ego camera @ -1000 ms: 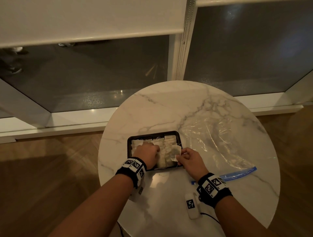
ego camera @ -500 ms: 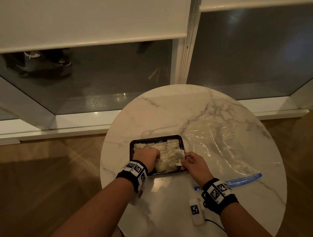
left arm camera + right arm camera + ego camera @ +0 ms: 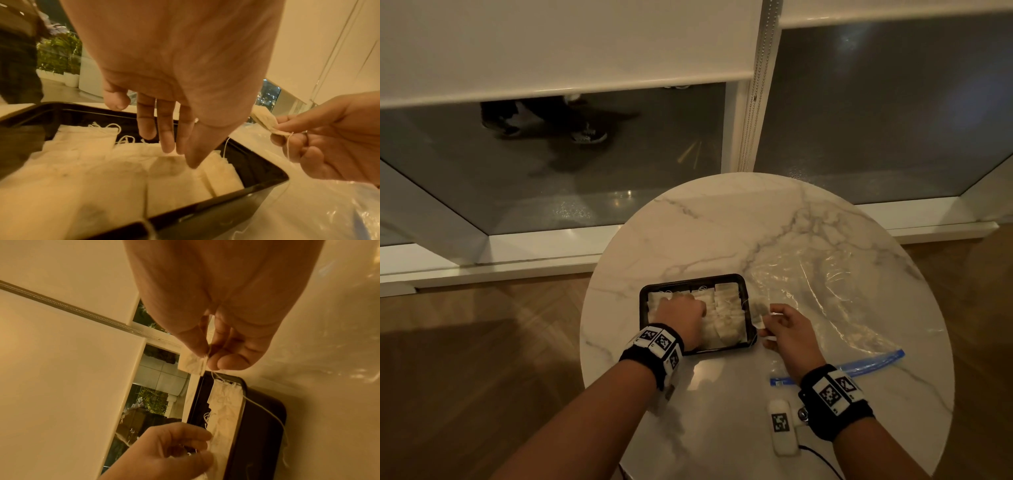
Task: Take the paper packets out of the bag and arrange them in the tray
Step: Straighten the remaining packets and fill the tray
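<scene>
A black tray (image 3: 643, 310) on the marble table holds several white paper packets (image 3: 724, 317) laid in rows with their strings. My left hand (image 3: 681, 317) lies over the tray's left half, its straight fingers (image 3: 166, 129) pressing down on the packets (image 3: 115, 175). My right hand (image 3: 784, 329) hovers just right of the tray and pinches one packet (image 3: 759, 310) by its top edge. That held packet (image 3: 192, 364) hangs from thumb and fingertips, and its string trails toward the tray (image 3: 265, 415). The clear bag (image 3: 835, 301) lies flat to the right.
The bag's blue zip strip (image 3: 869, 365) lies near my right wrist. A small white device (image 3: 782, 426) with a cable sits at the table's (image 3: 722, 226) near edge. Window glass and a wooden floor surround the round table.
My right hand has drawn the pinched packet rightward, from over the tray's right half to just outside its right rim. The left hand has stayed on the packets.
</scene>
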Demonstrator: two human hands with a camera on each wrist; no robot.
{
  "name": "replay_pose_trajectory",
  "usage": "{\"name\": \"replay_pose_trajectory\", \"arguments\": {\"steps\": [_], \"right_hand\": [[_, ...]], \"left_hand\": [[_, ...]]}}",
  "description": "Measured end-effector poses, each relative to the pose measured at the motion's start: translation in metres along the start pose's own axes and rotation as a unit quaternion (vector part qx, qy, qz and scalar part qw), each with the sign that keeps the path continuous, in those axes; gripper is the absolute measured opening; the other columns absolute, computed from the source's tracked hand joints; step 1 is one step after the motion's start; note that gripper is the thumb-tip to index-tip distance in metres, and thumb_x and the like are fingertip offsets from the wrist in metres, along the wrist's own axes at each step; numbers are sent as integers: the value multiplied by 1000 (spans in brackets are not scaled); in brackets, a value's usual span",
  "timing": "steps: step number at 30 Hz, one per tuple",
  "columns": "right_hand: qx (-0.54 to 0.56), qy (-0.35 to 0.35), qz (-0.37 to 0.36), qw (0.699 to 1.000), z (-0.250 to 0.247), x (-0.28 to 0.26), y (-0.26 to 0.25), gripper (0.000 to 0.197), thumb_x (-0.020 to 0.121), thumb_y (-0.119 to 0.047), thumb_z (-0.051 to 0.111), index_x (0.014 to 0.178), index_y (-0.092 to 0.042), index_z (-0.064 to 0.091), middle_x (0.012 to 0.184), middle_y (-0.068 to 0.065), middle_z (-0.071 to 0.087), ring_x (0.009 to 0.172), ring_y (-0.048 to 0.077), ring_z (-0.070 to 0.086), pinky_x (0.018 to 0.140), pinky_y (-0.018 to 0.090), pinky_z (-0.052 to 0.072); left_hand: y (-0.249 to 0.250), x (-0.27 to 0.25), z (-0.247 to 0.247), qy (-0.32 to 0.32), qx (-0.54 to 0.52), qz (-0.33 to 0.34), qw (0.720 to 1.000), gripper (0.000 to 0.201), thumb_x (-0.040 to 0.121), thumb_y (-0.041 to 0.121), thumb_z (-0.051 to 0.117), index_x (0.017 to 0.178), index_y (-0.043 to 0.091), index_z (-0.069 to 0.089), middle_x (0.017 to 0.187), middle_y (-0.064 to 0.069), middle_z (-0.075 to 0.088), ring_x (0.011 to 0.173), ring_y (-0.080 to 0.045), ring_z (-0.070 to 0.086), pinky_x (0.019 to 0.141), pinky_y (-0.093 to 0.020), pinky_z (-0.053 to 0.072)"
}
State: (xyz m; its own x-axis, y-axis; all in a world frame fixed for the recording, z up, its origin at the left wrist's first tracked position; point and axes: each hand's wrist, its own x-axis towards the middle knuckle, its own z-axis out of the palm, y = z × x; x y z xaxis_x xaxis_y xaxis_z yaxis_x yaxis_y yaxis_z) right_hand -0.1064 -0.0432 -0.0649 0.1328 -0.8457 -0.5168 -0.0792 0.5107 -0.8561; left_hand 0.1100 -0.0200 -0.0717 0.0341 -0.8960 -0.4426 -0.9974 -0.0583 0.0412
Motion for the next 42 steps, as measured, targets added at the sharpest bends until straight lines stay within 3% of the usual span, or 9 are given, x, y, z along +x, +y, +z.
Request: {"name": "replay_pose_trajectory", "arguments": {"steps": [6, 14, 19, 25, 30, 33, 38, 40, 42], "right_hand": [[-3, -2, -37, 999, -1, -4, -1, 12, 95, -18, 62, 107, -15, 64, 89, 11, 70, 73, 19, 67, 72, 36, 58], [-19, -1, -50, 999, -11, -3, 6, 18, 96, -14, 61, 113, -10, 65, 85, 12, 66, 71, 20, 64, 71, 35, 60], [-49, -1, -53, 997, -17, -5, 6, 15, 100, -19, 56, 110, -20, 67, 96, 14, 63, 76, 19, 61, 63, 30, 59], [-40, -20, -37, 998, -10, -10, 1, 15, 101, -18, 54, 107, -17, 68, 109, 14, 63, 92, 29, 67, 66, 38, 63], [-32, -40, -39, 998, -5, -15, -3, 17, 102, -13, 52, 109, -14, 67, 110, 15, 61, 80, 23, 70, 60, 39, 61], [-30, -46, -35, 998, -5, -17, -5, 22, 103, -9, 48, 109, -14, 68, 112, 14, 61, 81, 26, 69, 58, 37, 60], [-62, -68, -53, 994, -3, -19, -11, 29, 103, -8, 46, 108, -20, 72, 111, 11, 65, 79, 20, 65, 57, 34, 59], [-99, -81, -72, 989, 0, -21, -15, 31, 102, -9, 47, 110, -23, 73, 107, 5, 66, 78, 17, 64, 57, 32, 58], [-125, -97, -82, 984, 5, -24, -20, 30, 100, -9, 50, 116, -25, 70, 102, 1, 65, 79, 17, 65, 56, 28, 56]], "left_hand": [[25, 7, -2, 0, -31, -1, 1000, 32, 94, 42, 49, 108, 19, 68, 111, -7, 67, 107, -30, 61, 95, -43, 48], [34, 9, -5, 12, -27, 11, 1000, 20, 93, 20, 54, 108, 21, 67, 110, -5, 68, 105, -30, 62, 90, -40, 46], [23, 7, -11, -10, -26, 59, 998, 19, 92, 17, 60, 108, 25, 68, 109, -6, 68, 100, -27, 64, 84, -37, 52], [20, 8, -15, -58, 6, 69, 996, 21, 93, 20, 62, 113, 22, 68, 114, -6, 68, 106, -28, 63, 91, -38, 52], [21, 6, -8, -72, -2, 56, 996, 23, 95, 21, 60, 117, 21, 66, 119, -9, 67, 110, -29, 62, 94, -40, 52], [16, 4, -7, -47, -17, 48, 998, 25, 96, 20, 57, 119, 21, 66, 120, -9, 67, 111, -29, 62, 94, -40, 53], [10, -5, -14, 50, -161, 22, 985, 25, 97, 30, 58, 119, 22, 65, 117, -2, 67, 106, -20, 62, 89, -37, 54], [12, -15, -17, 60, -305, 13, 950, 30, 94, 41, 62, 120, 26, 66, 111, 7, 67, 97, -10, 63, 86, -28, 54], [15, -27, -19, 24, -421, 29, 906, 40, 89, 46, 69, 124, 28, 64, 109, 12, 67, 95, -2, 63, 83, -21, 53]]}}
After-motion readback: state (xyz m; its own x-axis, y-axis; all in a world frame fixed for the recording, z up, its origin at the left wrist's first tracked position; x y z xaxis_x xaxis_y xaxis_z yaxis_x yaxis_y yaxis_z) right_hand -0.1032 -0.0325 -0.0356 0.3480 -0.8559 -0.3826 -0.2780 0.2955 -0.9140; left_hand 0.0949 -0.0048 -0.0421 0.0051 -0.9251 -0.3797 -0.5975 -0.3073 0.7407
